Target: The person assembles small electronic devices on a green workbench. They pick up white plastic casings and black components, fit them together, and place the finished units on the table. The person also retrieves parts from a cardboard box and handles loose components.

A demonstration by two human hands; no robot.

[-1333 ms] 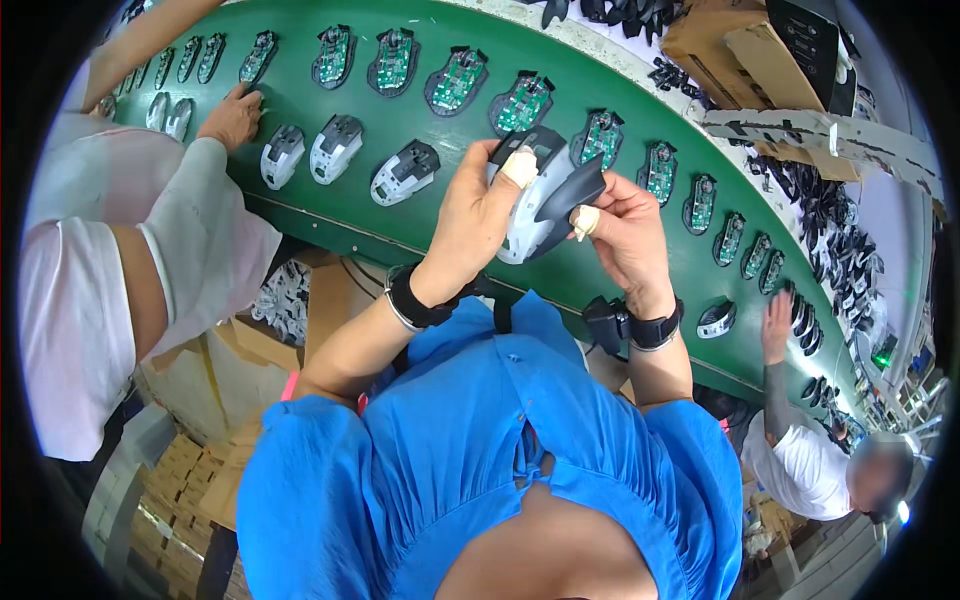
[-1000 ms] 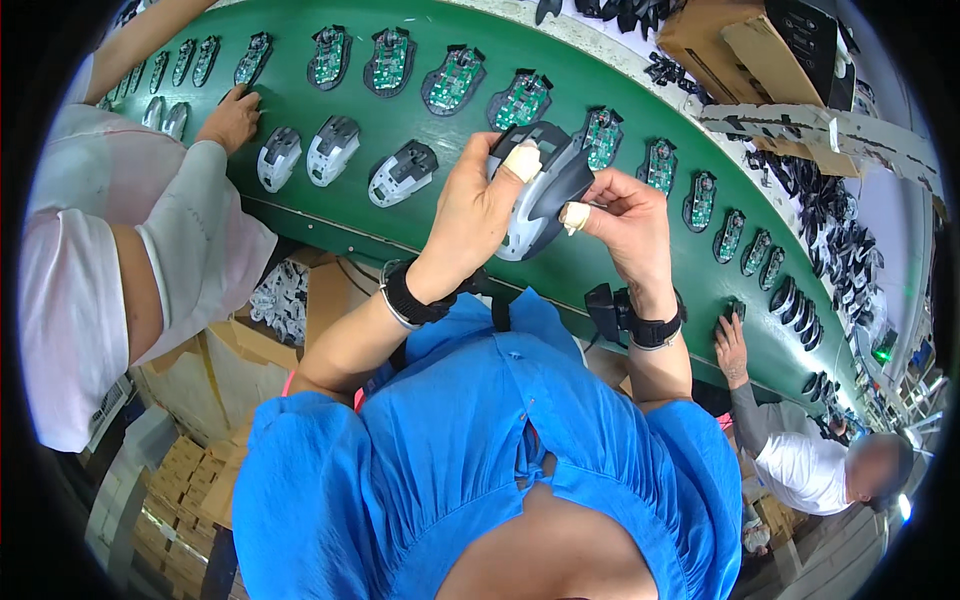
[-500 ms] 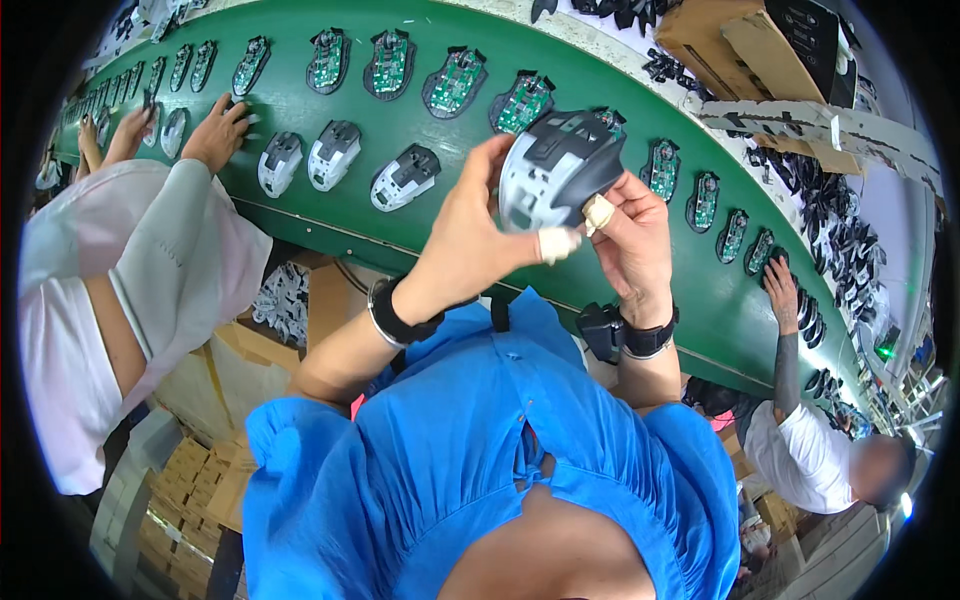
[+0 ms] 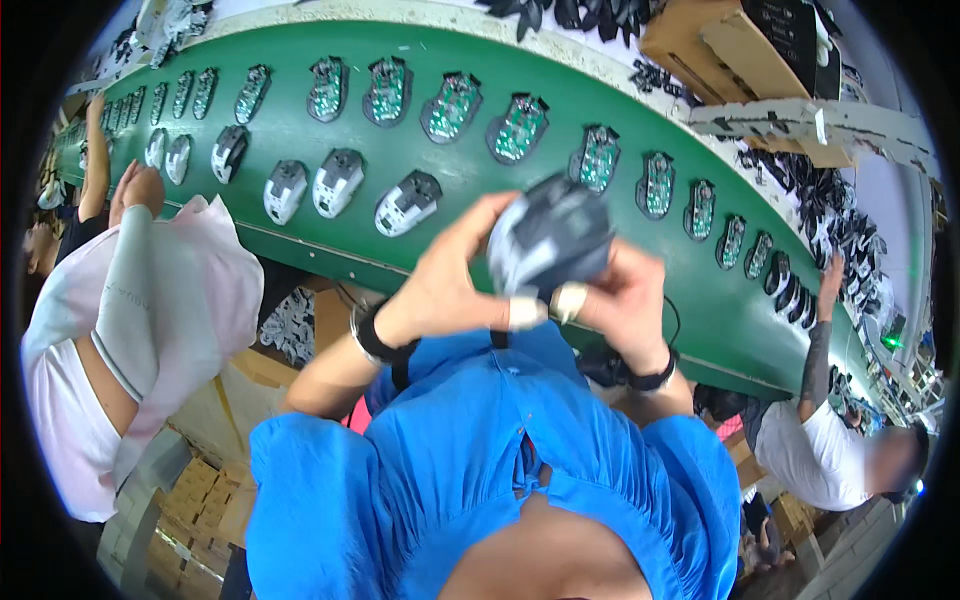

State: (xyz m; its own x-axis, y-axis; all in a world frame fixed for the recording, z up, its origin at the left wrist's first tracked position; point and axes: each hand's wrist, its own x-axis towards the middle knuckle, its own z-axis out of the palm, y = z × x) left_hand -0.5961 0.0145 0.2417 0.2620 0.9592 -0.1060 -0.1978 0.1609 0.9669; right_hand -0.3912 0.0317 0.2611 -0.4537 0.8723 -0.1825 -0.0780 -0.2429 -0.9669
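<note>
A computer mouse [image 4: 552, 235], dark grey with a pale grey part, is held up over the front of the green bench, slightly blurred by motion. My left hand [image 4: 440, 285] grips its left side, the thumb in a white finger cover. On its right side my right hand [image 4: 630, 300] has closed, a pale cover on that thumb too. Beyond my hands lies a row of opened mouse bases with green circuit boards [image 4: 518, 130]. Nearer, left of my left hand, sit grey-and-black mice [image 4: 408, 203] in a second row.
The green bench [image 4: 330, 240] curves across the view. To the left a co-worker's hands [image 4: 140, 188] are close together; to the right another person's hand [image 4: 831, 275] reaches past the bench. Dark plastic parts and a cardboard box [image 4: 700, 50] lie along the far side.
My hands have come lower and nearer with the mouse, which has turned. The left co-worker's hand has left the row, where a dark mouse now shows. The right co-worker's hand has moved outward.
</note>
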